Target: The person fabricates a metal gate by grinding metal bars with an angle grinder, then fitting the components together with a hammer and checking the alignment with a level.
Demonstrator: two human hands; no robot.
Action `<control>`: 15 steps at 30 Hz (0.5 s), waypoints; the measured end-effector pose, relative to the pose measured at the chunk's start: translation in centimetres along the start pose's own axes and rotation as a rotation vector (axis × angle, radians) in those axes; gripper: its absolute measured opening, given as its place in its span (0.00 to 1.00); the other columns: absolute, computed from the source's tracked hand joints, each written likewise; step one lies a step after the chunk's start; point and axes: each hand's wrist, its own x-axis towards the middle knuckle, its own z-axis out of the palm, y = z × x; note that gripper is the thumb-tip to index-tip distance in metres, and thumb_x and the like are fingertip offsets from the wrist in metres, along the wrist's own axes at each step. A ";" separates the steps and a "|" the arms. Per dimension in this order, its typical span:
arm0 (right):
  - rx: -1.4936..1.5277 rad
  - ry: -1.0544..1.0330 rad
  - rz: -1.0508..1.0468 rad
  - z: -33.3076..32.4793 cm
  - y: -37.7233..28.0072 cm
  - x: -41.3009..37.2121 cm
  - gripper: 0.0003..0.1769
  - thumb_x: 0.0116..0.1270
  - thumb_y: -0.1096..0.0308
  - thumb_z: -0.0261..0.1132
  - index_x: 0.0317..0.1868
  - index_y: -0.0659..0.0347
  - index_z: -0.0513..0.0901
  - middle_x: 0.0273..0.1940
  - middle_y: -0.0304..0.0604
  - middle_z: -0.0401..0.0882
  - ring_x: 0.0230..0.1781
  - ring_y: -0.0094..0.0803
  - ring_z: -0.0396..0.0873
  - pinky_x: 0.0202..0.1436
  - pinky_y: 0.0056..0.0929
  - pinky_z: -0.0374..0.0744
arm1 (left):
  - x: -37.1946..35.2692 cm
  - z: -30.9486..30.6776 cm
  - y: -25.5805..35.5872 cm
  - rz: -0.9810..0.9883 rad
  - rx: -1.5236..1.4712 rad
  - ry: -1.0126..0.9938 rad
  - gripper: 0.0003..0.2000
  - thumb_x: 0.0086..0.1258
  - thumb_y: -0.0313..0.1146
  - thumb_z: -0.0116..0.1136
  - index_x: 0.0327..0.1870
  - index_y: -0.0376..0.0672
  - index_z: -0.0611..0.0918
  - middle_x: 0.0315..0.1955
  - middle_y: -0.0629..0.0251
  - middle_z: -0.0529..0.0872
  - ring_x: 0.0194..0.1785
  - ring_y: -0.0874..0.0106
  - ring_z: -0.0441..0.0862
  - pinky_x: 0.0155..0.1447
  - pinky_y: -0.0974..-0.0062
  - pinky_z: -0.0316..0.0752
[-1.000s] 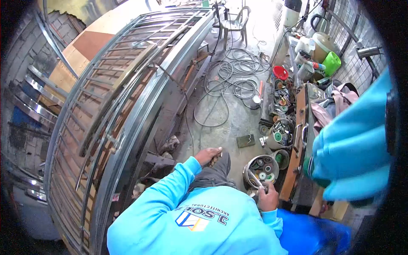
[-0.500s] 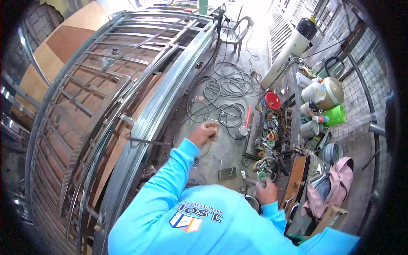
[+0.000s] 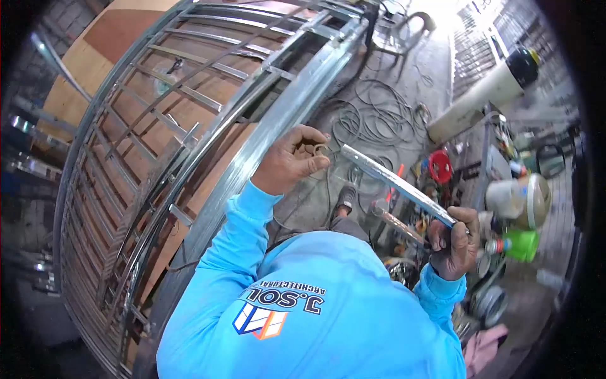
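My left hand [image 3: 293, 158] is raised beside the long metal beam, its fingers curled and pinching a small brownish ring [image 3: 320, 151]. On the right, my right hand [image 3: 456, 243] grips one end of a silver metal bar [image 3: 394, 182]. The bar slants up and left, and its free end lies a short gap from the ring. Both hands are over the floor in front of my blue shirt [image 3: 315, 303].
A large metal frame [image 3: 237, 180] with curved bars fills the left. Coiled cables [image 3: 379, 114] lie on the floor near a chair [image 3: 401, 38]. At right are a gas cylinder [image 3: 476, 95], a red container [image 3: 440, 166], buckets and tools. My shoe [image 3: 346, 196] shows below.
The silver bar now shows clearly in my right hand, which has moved up and right. My left hand has risen, and the ring is now visible in it. The view has shifted.
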 end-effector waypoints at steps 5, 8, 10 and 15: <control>0.055 -0.173 0.061 -2.9 1.9 9.9 0.19 0.70 0.59 0.61 0.46 0.70 0.74 0.26 0.40 0.72 0.21 0.20 0.67 0.23 0.20 0.64 | 6.4 1.7 2.1 0.074 0.326 0.073 0.18 0.57 0.33 0.72 0.45 0.41 0.78 0.33 0.70 0.78 0.36 0.80 0.74 0.41 0.81 0.73; 0.079 -0.234 0.120 -4.2 2.5 14.6 0.18 0.70 0.60 0.61 0.47 0.69 0.73 0.26 0.39 0.72 0.22 0.20 0.67 0.25 0.20 0.65 | 10.0 1.9 2.0 0.072 0.448 0.068 0.18 0.55 0.34 0.73 0.44 0.42 0.78 0.36 0.71 0.76 0.38 0.80 0.74 0.42 0.79 0.72; 0.077 -0.264 0.168 -4.3 2.7 17.1 0.18 0.70 0.60 0.61 0.47 0.69 0.73 0.25 0.39 0.72 0.22 0.21 0.68 0.26 0.20 0.65 | 11.5 1.9 1.8 0.038 0.417 0.061 0.18 0.55 0.34 0.73 0.44 0.42 0.78 0.37 0.70 0.75 0.39 0.79 0.74 0.42 0.79 0.71; 0.116 -0.391 0.182 -3.4 5.3 22.1 0.18 0.69 0.60 0.60 0.47 0.68 0.73 0.24 0.39 0.71 0.21 0.20 0.66 0.25 0.20 0.64 | 14.9 -0.2 2.0 0.098 0.440 0.033 0.17 0.57 0.34 0.71 0.44 0.42 0.78 0.39 0.67 0.76 0.42 0.75 0.77 0.47 0.76 0.74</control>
